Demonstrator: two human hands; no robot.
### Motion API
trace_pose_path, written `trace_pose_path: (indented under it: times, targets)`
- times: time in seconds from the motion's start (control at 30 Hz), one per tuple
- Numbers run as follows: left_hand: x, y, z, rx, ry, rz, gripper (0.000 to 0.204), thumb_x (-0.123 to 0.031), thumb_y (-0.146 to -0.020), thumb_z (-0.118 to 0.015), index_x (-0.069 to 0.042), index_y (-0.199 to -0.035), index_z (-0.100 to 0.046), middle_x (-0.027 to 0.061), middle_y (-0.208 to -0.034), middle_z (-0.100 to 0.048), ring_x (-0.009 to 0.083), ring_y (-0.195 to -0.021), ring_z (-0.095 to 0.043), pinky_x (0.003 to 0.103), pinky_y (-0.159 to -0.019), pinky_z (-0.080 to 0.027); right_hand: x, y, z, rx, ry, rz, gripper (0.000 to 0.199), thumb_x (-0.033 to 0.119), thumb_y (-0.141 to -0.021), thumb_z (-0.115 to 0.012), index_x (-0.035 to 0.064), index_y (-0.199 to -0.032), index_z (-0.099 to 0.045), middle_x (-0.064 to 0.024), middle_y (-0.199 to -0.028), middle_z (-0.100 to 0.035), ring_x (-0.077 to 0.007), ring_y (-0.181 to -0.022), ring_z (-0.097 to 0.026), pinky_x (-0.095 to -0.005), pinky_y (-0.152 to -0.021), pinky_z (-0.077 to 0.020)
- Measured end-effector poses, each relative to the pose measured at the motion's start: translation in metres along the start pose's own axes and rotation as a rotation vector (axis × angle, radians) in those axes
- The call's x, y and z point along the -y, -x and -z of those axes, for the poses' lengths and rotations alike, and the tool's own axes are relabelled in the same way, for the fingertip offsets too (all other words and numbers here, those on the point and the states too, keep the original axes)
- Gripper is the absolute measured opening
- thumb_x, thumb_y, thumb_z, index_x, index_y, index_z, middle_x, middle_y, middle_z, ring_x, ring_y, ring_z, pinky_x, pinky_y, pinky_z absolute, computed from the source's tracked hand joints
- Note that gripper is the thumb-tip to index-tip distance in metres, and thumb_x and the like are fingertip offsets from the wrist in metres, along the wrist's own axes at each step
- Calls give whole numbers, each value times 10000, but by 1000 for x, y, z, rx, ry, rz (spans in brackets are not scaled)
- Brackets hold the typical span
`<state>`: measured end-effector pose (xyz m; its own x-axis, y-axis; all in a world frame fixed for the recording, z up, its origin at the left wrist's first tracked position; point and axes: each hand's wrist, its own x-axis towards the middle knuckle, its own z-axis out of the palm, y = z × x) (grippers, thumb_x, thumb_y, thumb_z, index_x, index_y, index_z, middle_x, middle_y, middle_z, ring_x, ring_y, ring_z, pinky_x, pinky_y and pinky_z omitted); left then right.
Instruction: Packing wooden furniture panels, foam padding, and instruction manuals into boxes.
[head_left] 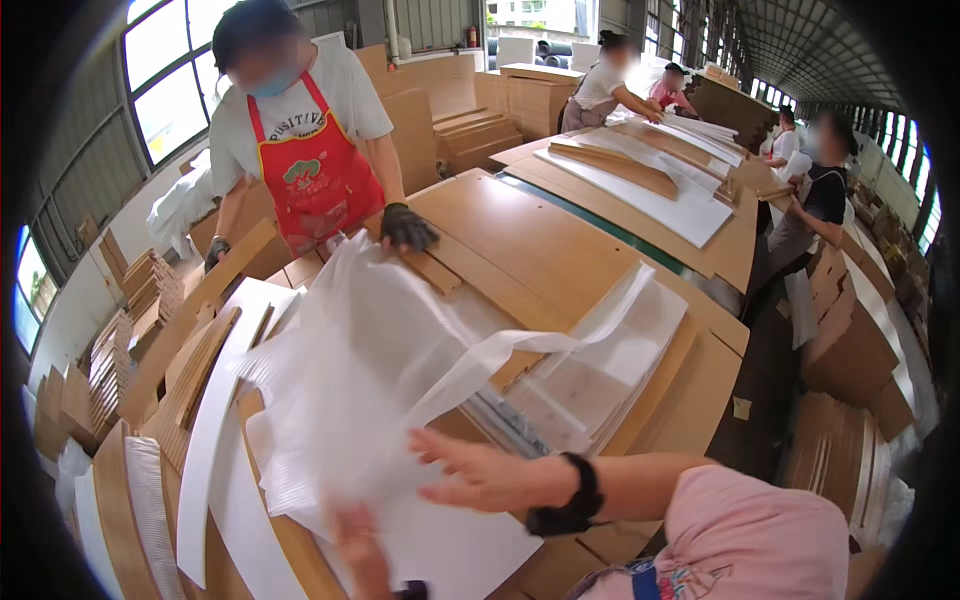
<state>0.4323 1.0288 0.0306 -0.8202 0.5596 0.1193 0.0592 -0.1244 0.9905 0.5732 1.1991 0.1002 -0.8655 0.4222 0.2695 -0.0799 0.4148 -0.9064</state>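
A sheet of thin, translucent white packing film (340, 350) lies rumpled over the work surface in front of me, with a loose strip of it curling to the right. My right hand (485, 472), a black band round its wrist, is stretched out above the sheet. Its fingers are apart and it holds nothing that I can see. Nearer to me, my left hand (362, 548) is smeared by motion beside the sheet's lower edge; whether it grips the film cannot be made out. Beneath both hands lies a white panel (470, 545).
Across from me a co-worker in a red apron (315, 185) rests a gloved hand on a narrow wooden board (432, 272) and holds a long board with the other. A large wooden panel (520, 235) covers the middle. Stacked boards (150, 490) stand left; cardboard stacks (840, 450) stand right.
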Motion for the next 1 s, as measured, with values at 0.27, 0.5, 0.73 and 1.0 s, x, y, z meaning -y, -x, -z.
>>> trace_pose_path:
  times: [0.27, 0.5, 0.73, 1.0]
  targets:
    - [-58, -52, -212, 126, -1214, -804, 553, -166, -707, -679, -48, -1225, -526, 218, -1159, -520, 363, -1101, -484, 448, -938, -355, -70, -57, 208, -342, 12, -208, 354, 168, -912, -474, 42, -1240, -434, -91, -912, -599, -189, -813, -570, -345, -700, -481]
    - [37, -58, -145, 41, -1184, -660, 242, -16, -709, -589, -183, -866, -668, 19, -821, -592, 241, -785, -576, 379, -686, -406, -123, -60, 213, 322, 665, -281, 388, 272, -769, -516, 9, -1049, -462, -285, -894, -610, -443, -861, -585, -451, -719, -480]
    - [25, -40, -114, -259, -1382, -728, 220, -12, -699, -604, -146, -859, -672, 36, -819, -571, 240, -771, -561, 371, -654, -404, -132, -59, 179, 193, 985, -301, 584, 293, -794, -482, -101, -1222, -434, -233, -921, -644, -340, -858, -638, -424, -723, -504]
    - [36, -53, -121, -652, -203, 142, 468, -40, -891, -447, -163, -1342, -416, 96, -1263, -480, 261, -1072, -515, 348, -849, -444, -159, -76, 184, 107, 1192, -252, 521, 368, -866, -444, -28, -1200, -501, -218, -1014, -602, -342, -985, -582, -410, -788, -493]
